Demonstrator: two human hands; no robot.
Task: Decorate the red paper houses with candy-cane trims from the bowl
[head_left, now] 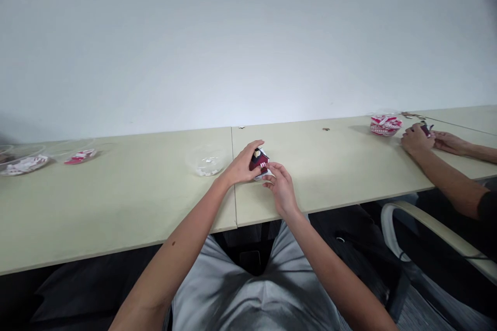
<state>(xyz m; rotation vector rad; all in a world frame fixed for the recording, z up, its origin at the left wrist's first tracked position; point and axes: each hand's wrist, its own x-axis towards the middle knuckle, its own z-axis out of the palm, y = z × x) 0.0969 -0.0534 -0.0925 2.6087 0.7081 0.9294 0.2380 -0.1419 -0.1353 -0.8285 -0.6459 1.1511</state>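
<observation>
from here i see my left hand [243, 164] cupped over a small maroon, navy and white brick model [259, 161], its fingers [256, 145] curled around the far side in a firm, closed hold. my right hand [281, 189] comes in from the near side, its fingers [269, 168] narrow and pinched at the model's lower corner, on a red and white part. the model sits between both hands over the pale surface [330, 176], and i cannot tell whether it touches it. it lies just right of the seam [234, 201] between two tabletops.

just beyond my left hand, a clear plastic bowl [194, 152] holds a few white pieces. further left, a clear container [23, 151] holds white and red pieces, and a shallower clear tray [79, 146] beside it holds more. to the far right, a co-worker's hands [417, 139] work a small dark piece [426, 128] beside a clear bowl [382, 116] of red and white pieces.

the main risk, as i judge it, is the pinch at the corner: too much force could pop off a loosely seated part. my left hand hides much of the model, so i could miss a piece working loose. a dropped piece could bounce toward the seam or off the near edge, and a careless swing of my left forearm could tip the clear bowl.
</observation>
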